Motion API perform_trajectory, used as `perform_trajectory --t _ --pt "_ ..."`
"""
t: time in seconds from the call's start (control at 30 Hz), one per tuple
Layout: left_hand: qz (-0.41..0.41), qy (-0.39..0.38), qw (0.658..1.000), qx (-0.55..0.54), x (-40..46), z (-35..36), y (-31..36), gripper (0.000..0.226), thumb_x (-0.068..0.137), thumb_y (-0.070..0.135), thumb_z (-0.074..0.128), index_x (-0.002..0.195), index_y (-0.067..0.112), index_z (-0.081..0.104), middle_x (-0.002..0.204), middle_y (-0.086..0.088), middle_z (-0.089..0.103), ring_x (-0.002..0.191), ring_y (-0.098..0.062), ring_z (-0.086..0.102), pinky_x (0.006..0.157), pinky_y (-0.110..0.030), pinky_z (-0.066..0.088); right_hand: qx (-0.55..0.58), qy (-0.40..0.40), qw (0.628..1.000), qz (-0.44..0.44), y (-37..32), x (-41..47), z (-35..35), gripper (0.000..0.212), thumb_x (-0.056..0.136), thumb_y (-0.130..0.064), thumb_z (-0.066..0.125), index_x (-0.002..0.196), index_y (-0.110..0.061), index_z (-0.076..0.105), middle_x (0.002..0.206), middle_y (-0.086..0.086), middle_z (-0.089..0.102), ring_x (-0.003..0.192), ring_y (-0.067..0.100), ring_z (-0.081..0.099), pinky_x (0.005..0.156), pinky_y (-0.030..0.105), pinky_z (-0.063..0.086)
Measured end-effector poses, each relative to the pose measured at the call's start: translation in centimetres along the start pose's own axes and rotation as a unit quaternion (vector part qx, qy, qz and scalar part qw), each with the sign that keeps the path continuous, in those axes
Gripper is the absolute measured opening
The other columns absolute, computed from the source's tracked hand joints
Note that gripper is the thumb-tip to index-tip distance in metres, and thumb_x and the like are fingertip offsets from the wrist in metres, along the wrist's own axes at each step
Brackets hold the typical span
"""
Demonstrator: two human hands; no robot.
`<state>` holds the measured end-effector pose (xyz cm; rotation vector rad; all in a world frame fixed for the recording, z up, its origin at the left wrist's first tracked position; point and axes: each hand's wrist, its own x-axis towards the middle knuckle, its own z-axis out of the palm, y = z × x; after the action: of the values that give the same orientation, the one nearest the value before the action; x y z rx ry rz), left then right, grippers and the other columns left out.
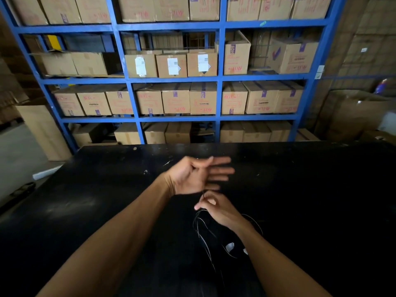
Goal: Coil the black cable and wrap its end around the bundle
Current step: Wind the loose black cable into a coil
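Note:
A thin black cable (201, 228) lies in loose loops on the black table (300, 189), hard to tell from the dark surface. My right hand (216, 207) pinches a strand of it between thumb and fingers, just above the loops. My left hand (199, 174) hovers beyond, palm up and facing right, fingers stretched out and blurred, thumb folded across the palm. A strand runs up from my right hand toward the left palm; whether the left hand grips it I cannot tell. Small white tags (230, 246) sit on the cable near my right forearm.
A blue steel rack (220, 78) filled with cardboard boxes (175, 99) stands right behind the table's far edge. More cartons (353, 116) are stacked at the right. A tall box (42, 129) stands on the grey floor at the left.

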<state>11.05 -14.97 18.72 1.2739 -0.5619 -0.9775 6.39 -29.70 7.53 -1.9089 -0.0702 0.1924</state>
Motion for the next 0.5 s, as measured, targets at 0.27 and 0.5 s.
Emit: perform_trajectory --t 0.27,0.5 --pt "0.059 0.192 0.979 -0.04 -4.5 -5.9 2.7 0.067 0.094 0.047 0.043 0.157 0.029 0.026 0.167 -0.014 0.013 0.15 -0.047 0.009 0.114 -0.074 0.007 0.15 -0.046 0.987 -0.031 2.0 -1.5 -2.3 0.018 0.076 -0.023 0.06 0.065 -0.01 0.061 0.053 0.009 0.043 0.045 0.02 0.041 0.075 0.051 0.059" --pt "-0.053 0.17 0.984 -0.027 -6.3 -7.8 -1.0 0.066 0.098 0.05 0.041 0.158 0.033 0.02 0.168 -0.008 0.012 0.151 -0.044 0.009 0.116 -0.071 0.006 0.199 0.023 0.975 -0.096 -4.0 0.7 -8.1 0.022 0.082 -0.027 0.06 0.068 -0.015 0.072 0.045 -0.001 0.038 0.033 0.012 0.03 0.055 0.035 0.055"
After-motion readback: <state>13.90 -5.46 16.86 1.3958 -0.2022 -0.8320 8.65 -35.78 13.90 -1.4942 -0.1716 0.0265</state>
